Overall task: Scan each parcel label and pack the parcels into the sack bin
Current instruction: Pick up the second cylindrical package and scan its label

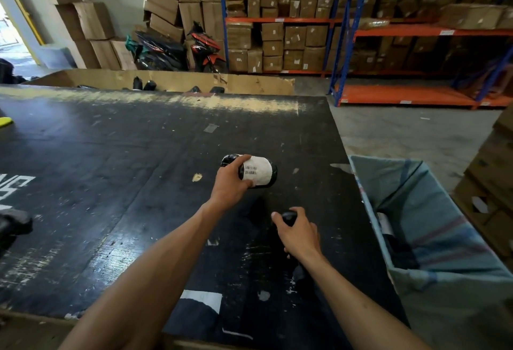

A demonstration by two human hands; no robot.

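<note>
Warehouse racking (361,30) stacked with cardboard boxes fills the background beyond both hands, and a scuffed black table (111,169) spreads beneath them; far left of the left hand a dark object (11,224) is cut off by the frame edge and cannot be identified; a yellow scrap (5,121) is likewise clipped at the edge; beyond the table's far side a cardboard bin (172,81) shows only the tops of a few dark parcels, too hidden to count surely; two motorbikes (180,49) stand behind it. One parcel (256,170), black-wrapped with a white barcoded label facing up, is gripped by the left hand (230,185), arm stretched forward over the table, thumb over the near edge of the label and fingers curled round the far end; whether the parcel touches the table is unclear. Just nearer and to the right, the right hand (298,234) is curled round a dark scanner (288,217), of which only the top shows between thumb and forefinger; its body blends into the black table. Right of the right hand, beside the table edge, one blue-lined sack bin (444,238) stands open; inside it a parcel (385,224) shows a sliver of white label, the rest lost in shadow.
</note>
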